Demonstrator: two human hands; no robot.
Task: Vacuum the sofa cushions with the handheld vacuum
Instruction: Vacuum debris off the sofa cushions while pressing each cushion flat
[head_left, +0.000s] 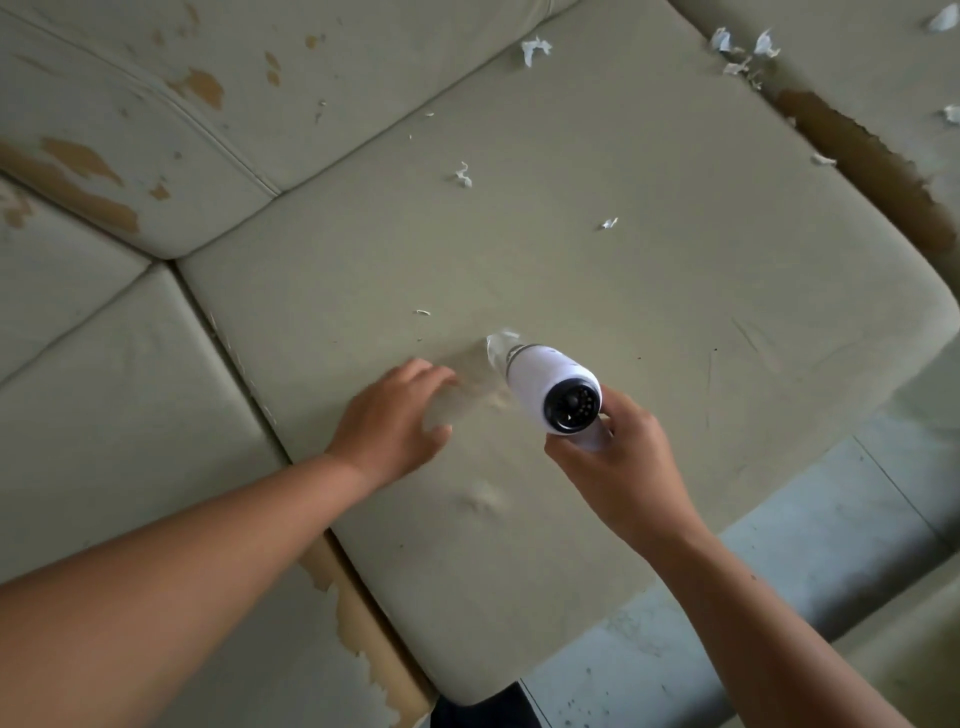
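A white handheld vacuum (550, 384) with a black rear end points down at the middle seat cushion (597, 270) of a worn pale-green sofa. My right hand (618, 457) grips its handle from below. Its clear nozzle (498, 351) touches the cushion. My left hand (395, 415) lies just left of the nozzle, fingers spread flat on the cushion, holding nothing. White paper scraps (463, 174) lie scattered over the far half of the cushion, with more paper scraps (743, 52) at the back right.
The left seat cushion (130, 415) has peeling, torn edges. Back cushions (182, 104) with brown worn patches rise behind. A torn brown strip (862, 156) runs along the right gap. Grey tiled floor (779, 597) lies below the sofa's front edge.
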